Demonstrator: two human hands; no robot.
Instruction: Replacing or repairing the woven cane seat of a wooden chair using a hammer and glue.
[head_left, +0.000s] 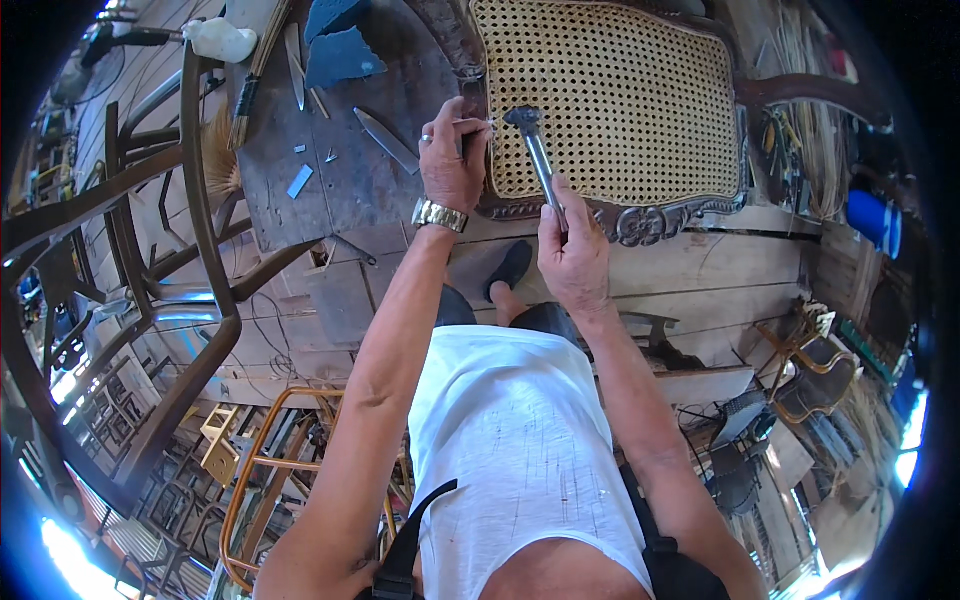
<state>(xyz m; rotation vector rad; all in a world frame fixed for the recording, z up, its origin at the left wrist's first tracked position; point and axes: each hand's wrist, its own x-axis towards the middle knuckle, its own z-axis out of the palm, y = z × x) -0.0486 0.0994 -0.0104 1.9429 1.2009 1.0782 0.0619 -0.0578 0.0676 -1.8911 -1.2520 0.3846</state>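
A woven cane panel (640, 90) fills a dark carved wooden chair frame (650, 225) ahead of me. My right hand (575, 245) is closed round the handle of a hammer (538, 155). The hammer's dark head is over the cane, near the panel's left edge. My left hand (455, 165), with a ring and a metal watch (440, 214), is at the frame's left side. Its thumb and fingers are pinched together at the cane's border; whatever they hold is too small to make out.
On the dark worktop (340, 205) left of the frame lie a knife blade (388, 140), blue-grey sheet pieces (342, 60) and small scraps. A white bottle (220, 39) lies at the top left. Wooden chair frames (205, 200) stand at left. Cane strands (815, 130) hang at right.
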